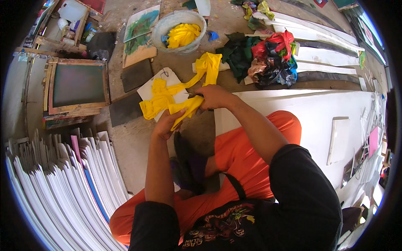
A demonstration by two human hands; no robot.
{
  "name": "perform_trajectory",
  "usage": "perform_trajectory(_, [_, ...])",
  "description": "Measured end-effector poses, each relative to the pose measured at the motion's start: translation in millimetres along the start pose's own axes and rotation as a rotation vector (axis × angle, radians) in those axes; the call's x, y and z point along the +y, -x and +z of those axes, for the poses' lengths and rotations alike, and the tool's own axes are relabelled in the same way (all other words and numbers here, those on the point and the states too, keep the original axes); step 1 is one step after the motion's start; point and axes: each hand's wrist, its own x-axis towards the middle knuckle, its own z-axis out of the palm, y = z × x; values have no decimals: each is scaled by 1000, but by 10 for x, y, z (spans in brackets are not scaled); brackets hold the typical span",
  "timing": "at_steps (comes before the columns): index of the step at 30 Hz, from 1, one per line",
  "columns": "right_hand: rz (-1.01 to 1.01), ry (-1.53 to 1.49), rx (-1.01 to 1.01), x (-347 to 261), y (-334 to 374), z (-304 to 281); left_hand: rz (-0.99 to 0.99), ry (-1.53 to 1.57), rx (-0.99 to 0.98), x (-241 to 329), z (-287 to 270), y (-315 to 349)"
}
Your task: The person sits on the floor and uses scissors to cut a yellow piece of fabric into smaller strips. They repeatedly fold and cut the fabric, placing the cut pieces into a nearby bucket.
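Observation:
My left hand (168, 121) is closed on the end of a yellow cloth (191, 107), thumb on top and fingers underneath. My right hand (214, 96) is closed at the cloth's other side. Thin dark blades, which look like a pair of scissors (191, 93), stick out from its fingers against the cloth; the handles are hidden in the hand. More yellow cloth (161, 97) lies crumpled on a white sheet (171, 76) just beyond my left hand. Another yellow length (208, 67) spreads on the floor past my right hand.
A grey basin (158, 31) with yellow cloth stands ahead. Dark green cloth (237, 52) and a bundle of colourful plastic (274, 58) lie ahead right. Framed screens (77, 85) and stacked white sheets (63, 180) are at left, a white board (310, 125) at right.

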Motion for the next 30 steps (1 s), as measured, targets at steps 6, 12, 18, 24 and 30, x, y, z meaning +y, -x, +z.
perform_trajectory(6, [28,16,35,129,-156,189,91,-106,63,130,-156,103])
perform_trajectory(12, [-46,42,192,235,-175,202,61,-634,335,-61,-659,-95])
perform_trajectory(18, [-13,166,56,-98,-34,160,737,-657,258,-425,82,-266])
perform_trajectory(24, [17,181,191,173,-59,45,325,-505,48,-145,-15,-255])
perform_trajectory(30, [88,-48,294,299,-123,-214,247,-555,224,279,-402,-147])
